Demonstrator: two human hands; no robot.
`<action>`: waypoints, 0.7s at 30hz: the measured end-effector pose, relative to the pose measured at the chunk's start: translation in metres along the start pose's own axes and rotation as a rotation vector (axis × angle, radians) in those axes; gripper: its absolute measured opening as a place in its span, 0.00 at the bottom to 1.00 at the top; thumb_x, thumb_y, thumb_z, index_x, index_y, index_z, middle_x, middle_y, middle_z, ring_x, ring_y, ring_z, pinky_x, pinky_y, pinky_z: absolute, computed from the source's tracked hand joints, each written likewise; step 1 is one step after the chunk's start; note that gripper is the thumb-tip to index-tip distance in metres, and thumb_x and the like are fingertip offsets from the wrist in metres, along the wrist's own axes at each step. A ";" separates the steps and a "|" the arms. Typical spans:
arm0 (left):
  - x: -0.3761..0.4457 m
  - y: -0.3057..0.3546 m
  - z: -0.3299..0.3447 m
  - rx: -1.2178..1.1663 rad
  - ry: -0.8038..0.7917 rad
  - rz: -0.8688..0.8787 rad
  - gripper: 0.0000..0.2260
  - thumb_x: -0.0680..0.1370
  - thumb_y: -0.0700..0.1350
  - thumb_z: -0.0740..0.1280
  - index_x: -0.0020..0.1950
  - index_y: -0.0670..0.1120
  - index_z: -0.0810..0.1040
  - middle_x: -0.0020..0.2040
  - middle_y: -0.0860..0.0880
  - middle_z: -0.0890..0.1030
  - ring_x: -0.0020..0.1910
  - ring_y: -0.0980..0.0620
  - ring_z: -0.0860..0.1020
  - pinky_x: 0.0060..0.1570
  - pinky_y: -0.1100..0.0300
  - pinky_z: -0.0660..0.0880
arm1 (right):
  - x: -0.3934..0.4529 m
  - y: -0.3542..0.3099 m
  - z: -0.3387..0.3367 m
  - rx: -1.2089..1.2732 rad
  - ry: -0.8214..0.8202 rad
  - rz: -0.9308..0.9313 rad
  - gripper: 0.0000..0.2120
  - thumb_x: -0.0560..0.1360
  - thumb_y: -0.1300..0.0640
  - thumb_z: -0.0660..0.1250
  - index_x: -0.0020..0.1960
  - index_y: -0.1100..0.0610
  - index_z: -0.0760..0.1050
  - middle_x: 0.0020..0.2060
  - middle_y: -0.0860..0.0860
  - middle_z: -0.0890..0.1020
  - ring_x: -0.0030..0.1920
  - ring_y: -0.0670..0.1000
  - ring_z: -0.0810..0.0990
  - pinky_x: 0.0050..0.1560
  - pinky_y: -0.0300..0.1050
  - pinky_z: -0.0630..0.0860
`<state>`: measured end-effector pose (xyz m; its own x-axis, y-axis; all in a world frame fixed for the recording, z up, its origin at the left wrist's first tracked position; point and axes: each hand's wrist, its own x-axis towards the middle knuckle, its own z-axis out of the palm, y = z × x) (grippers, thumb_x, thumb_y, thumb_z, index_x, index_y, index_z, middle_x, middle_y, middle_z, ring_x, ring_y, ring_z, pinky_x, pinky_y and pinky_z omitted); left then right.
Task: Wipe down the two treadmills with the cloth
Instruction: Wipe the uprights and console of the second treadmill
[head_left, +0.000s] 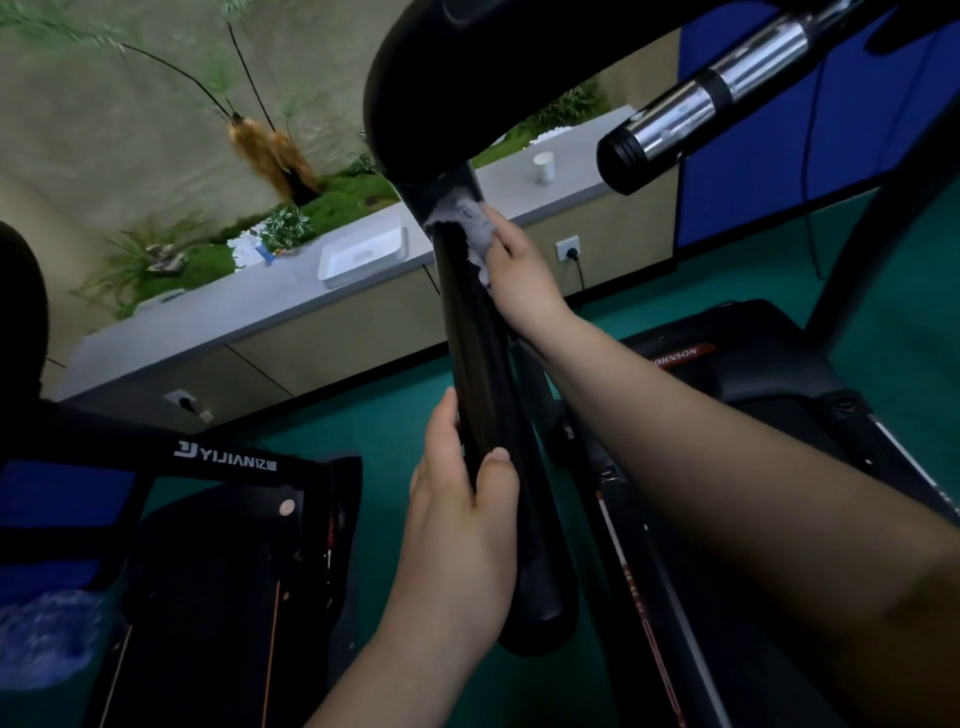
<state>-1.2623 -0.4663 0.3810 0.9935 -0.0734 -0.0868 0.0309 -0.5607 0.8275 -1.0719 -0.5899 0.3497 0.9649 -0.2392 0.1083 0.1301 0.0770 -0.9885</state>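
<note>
Right hand: the right hand (511, 254) is being held at centre frame, its fingers curled round the grey cloth (475, 223), which is being pressed against the top of the black upright post (480, 374), just under the console housing (467, 88).
Left hand: the left hand (462, 499) is being wrapped round the same post lower down, at lower centre, thumb on the near face and fingers on the far side; nothing else is being held by it.
Cloth: it is being bunched between palm and post, with a frayed edge being shown along the post's right side.
Right treadmill: the treadmill marked JOHNSON (727, 374) is being seen at right, its deck edge running down toward the lower right behind the forearm.
Left treadmill: the treadmill marked YIJIAN (228, 457) is being seen at lower left, apart from the post.
Open room: a strip of green floor (384, 415) is being left bare between the two machines and beyond them up to the counter.
Handlebar: a chrome handlebar (706, 109) is being seen at upper right, well apart from both hands.
Counter: a grey ledge (260, 312) is being crossed diagonally through mid-frame, bearing a white tray (361, 254) and a paper cup (544, 167).
</note>
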 end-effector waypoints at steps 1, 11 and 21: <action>0.000 0.000 0.000 0.001 -0.002 0.000 0.23 0.80 0.51 0.56 0.74 0.63 0.58 0.65 0.58 0.72 0.66 0.57 0.69 0.66 0.56 0.65 | -0.007 0.002 -0.001 0.021 0.002 0.043 0.20 0.82 0.59 0.53 0.72 0.51 0.67 0.64 0.52 0.75 0.54 0.48 0.77 0.50 0.34 0.76; 0.004 -0.006 0.003 -0.084 0.000 0.043 0.31 0.71 0.55 0.55 0.75 0.57 0.61 0.69 0.55 0.72 0.68 0.53 0.68 0.69 0.51 0.64 | -0.135 -0.025 -0.015 -0.111 -0.032 -0.114 0.18 0.81 0.65 0.55 0.70 0.58 0.70 0.68 0.51 0.69 0.66 0.42 0.68 0.62 0.21 0.60; 0.006 -0.013 0.008 -0.135 0.003 0.009 0.34 0.69 0.58 0.52 0.76 0.56 0.58 0.71 0.48 0.70 0.69 0.43 0.67 0.69 0.44 0.65 | -0.218 -0.031 -0.027 -0.059 -0.034 0.048 0.20 0.82 0.64 0.53 0.72 0.53 0.67 0.60 0.36 0.75 0.58 0.26 0.72 0.54 0.20 0.65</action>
<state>-1.2572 -0.4660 0.3655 0.9941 -0.0755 -0.0773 0.0359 -0.4439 0.8953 -1.2930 -0.5661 0.3543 0.9771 -0.2033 0.0632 0.0708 0.0300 -0.9970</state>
